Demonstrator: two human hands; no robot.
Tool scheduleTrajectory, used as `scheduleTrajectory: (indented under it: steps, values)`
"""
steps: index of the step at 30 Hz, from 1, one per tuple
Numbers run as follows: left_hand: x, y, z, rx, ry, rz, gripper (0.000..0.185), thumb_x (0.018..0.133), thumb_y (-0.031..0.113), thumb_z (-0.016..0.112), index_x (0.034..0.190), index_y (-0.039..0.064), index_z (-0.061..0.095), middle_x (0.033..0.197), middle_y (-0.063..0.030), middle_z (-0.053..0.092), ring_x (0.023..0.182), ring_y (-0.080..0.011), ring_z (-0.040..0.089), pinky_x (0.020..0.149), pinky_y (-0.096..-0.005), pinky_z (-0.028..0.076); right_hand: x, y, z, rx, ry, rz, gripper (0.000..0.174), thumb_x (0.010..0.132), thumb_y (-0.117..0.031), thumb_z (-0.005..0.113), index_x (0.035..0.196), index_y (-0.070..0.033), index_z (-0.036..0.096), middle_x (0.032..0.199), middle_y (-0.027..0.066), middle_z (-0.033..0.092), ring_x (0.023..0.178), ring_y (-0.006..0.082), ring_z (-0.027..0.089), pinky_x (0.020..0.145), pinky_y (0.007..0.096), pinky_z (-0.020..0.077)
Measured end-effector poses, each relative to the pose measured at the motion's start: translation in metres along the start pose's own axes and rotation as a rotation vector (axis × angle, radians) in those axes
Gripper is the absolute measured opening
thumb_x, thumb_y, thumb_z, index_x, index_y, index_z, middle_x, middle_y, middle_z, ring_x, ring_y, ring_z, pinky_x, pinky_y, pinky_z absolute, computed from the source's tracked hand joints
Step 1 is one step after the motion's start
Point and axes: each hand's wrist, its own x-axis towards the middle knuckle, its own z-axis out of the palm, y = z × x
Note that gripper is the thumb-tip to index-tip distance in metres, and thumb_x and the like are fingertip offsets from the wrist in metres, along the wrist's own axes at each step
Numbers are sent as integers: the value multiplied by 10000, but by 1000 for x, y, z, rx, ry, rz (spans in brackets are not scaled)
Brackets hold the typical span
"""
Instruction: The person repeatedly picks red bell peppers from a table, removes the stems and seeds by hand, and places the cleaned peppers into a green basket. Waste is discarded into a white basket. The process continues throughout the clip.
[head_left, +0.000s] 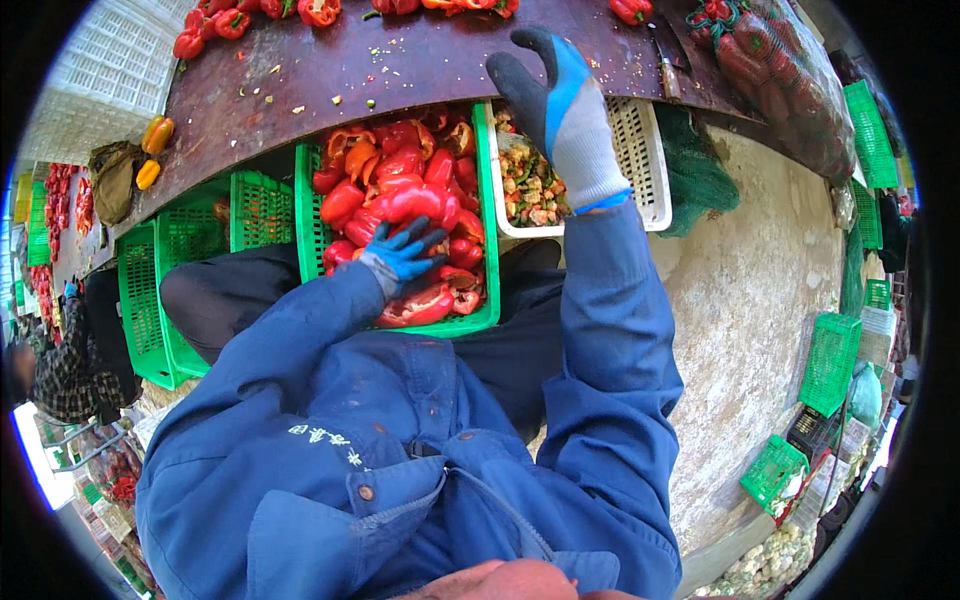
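Note:
A green plastic crate (493, 262) full of opened red bell peppers (405, 202) stands between my legs. On these peppers rests my left hand (405, 251), in a blue and grey glove, fingers spread. My right hand (544, 90), gloved alike, is raised above a white plastic basket (651, 165), thumb and fingers apart, holding nothing. Pepper cores and scraps (529, 180) lie in that basket. Whole and cut red peppers (319, 10) line the far part of the dark tabletop (300, 67). A knife (670, 75) lies on the table at the right.
Filled mesh sacks of red peppers (780, 82) stand on the table at the right. Yellow-orange peppers (157, 135) sit at its left edge. More green crates (180, 262) stand at my left. A person in a checked top (75, 375) is at the far left.

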Motion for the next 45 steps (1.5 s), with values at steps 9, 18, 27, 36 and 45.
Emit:
scheduleTrajectory:
  steps: [9, 18, 27, 36, 45]
  values:
    - [80, -85, 43, -216, 141, 24, 616, 891, 583, 752, 1447, 328, 683, 1532, -176, 598, 1416, -493, 549, 1132, -694, 453, -14, -1, -19, 25, 23, 67, 480, 936, -254, 831, 1294, 40, 704, 1302, 229, 723, 1185, 350, 727, 1048, 418, 558]
    - [122, -121, 32, -141, 308, -206, 772, 891, 673, 703, 1469, 162, 668, 1493, -178, 661, 1403, -433, 588, 1194, -617, 431, -10, -6, -15, 223, -56, 291, 425, 1012, -181, 776, 1351, 54, 671, 1320, 187, 725, 1243, 263, 686, 1092, 385, 520]
    - [180, -148, -7, -221, -204, -395, 556, 905, 559, 712, 1262, 140, 786, 1333, -202, 748, 1232, -400, 702, 1108, -535, 515, 1, 9, 6, 255, -92, 460, 522, 1004, -338, 777, 1392, 0, 687, 1222, 129, 759, 989, 182, 679, 804, 329, 575]
    - [8, -68, -41, -291, -4, -148, 730, 848, 510, 822, 1485, 208, 635, 1689, -197, 440, 1573, -462, 369, 1205, -703, 338, 4, -7, 21, 322, -164, 353, 468, 1002, -307, 796, 1360, -19, 703, 1049, 56, 729, 798, 102, 606, 655, 282, 520]
    - [-18, -143, 28, -37, -385, -211, 386, 932, 455, 706, 1291, 325, 762, 1790, -31, 331, 1609, -501, 319, 1263, -776, 228, 10, -8, 28, 221, -250, 295, 495, 1018, -279, 781, 1402, 16, 680, 1235, 105, 738, 1075, 184, 671, 937, 346, 557]
